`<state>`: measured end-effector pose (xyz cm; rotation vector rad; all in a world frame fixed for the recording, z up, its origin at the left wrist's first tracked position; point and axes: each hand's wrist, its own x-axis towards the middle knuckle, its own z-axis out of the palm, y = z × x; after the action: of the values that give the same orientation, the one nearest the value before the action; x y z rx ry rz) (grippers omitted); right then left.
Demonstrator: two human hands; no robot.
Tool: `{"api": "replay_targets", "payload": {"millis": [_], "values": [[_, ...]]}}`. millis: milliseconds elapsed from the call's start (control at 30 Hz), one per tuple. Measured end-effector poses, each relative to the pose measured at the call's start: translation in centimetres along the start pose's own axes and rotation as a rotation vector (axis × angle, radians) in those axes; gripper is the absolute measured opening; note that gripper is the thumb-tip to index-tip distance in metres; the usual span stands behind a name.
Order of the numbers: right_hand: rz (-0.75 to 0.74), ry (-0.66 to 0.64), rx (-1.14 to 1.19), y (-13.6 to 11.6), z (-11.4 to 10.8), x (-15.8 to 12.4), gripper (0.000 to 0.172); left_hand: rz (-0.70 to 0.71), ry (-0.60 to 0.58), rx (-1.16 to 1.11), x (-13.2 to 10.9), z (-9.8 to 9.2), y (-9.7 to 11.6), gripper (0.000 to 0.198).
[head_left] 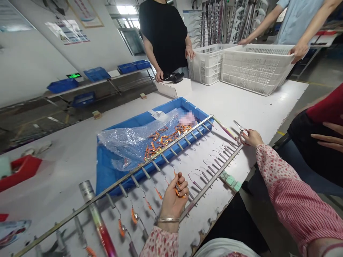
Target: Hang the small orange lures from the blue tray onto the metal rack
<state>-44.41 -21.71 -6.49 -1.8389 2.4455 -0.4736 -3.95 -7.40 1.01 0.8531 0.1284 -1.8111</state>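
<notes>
My left hand [174, 195] is closed on a small orange fishing lure [178, 187], close to a hook of the long metal rack [150, 165] that lies across the table. Several orange lures hang on the rack's left hooks [133, 215]. My right hand [252, 137] grips small red-handled scissors [241, 129] by the rack's right end. Behind the rack, a blue tray [107, 171] holds bubble wrap [128, 141] and a heap of orange lures [163, 139].
A person in black stands at the far edge by a white box [174, 87]. Another person holds white baskets [254, 66]. A third person's hand [328, 137] is at the right. A red tray [20, 171] sits left. Green blocks [230, 180] lie near the table's front edge.
</notes>
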Motion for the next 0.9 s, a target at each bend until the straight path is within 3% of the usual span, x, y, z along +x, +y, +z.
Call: {"api": "replay_targets", "payload": {"millis": [133,200,267,300,333,400,433,533,667,767,900], "values": [[0.02,0.067,-0.006,-0.8,-0.6,0.7,0.022,0.038,0.015,-0.097,-0.1,-0.3,0.1,0.017],[-0.009,0.193,0.034,-2.7,-1.8,-0.5,0.021,0.068,0.016,-0.135,0.0,-0.4,0.2,0.018],[-0.111,0.28,0.214,-5.9,-3.2,-3.1,0.021,0.11,0.016,-0.167,0.2,-0.4,0.1,0.02],[-0.183,0.248,0.367,-8.0,-3.8,-5.0,0.022,0.134,0.017,-0.184,0.4,-0.3,0.1,0.02],[-0.272,0.129,0.541,-10.3,-4.2,-7.2,0.022,0.158,0.017,-0.201,0.5,-0.2,0.0,0.021],[-0.47,-0.29,0.819,-15.0,-4.5,-12.1,0.023,0.198,0.02,-0.232,0.8,0.1,-0.3,0.021],[-0.538,-0.43,0.898,-17.1,-4.3,-14.4,0.023,0.21,0.02,-0.24,0.9,0.3,-0.5,0.021],[-0.666,-0.512,0.964,-21.7,-3.3,-19.7,0.023,0.2,0.006,-0.23,1.0,0.3,-1.0,0.021],[-0.759,-0.372,0.877,-23.5,-2.5,-21.7,0.019,0.197,0.011,-0.207,0.6,-0.3,-0.6,0.023],[-0.674,-0.463,1.005,-23.6,-2.5,-21.1,0.019,0.245,0.066,-0.172,0.2,-0.8,0.3,0.021],[-0.213,-0.59,1.382,-24.4,-1.8,-20.2,0.026,0.407,0.056,0.156,-0.4,-1.1,0.7,0.013]]}}
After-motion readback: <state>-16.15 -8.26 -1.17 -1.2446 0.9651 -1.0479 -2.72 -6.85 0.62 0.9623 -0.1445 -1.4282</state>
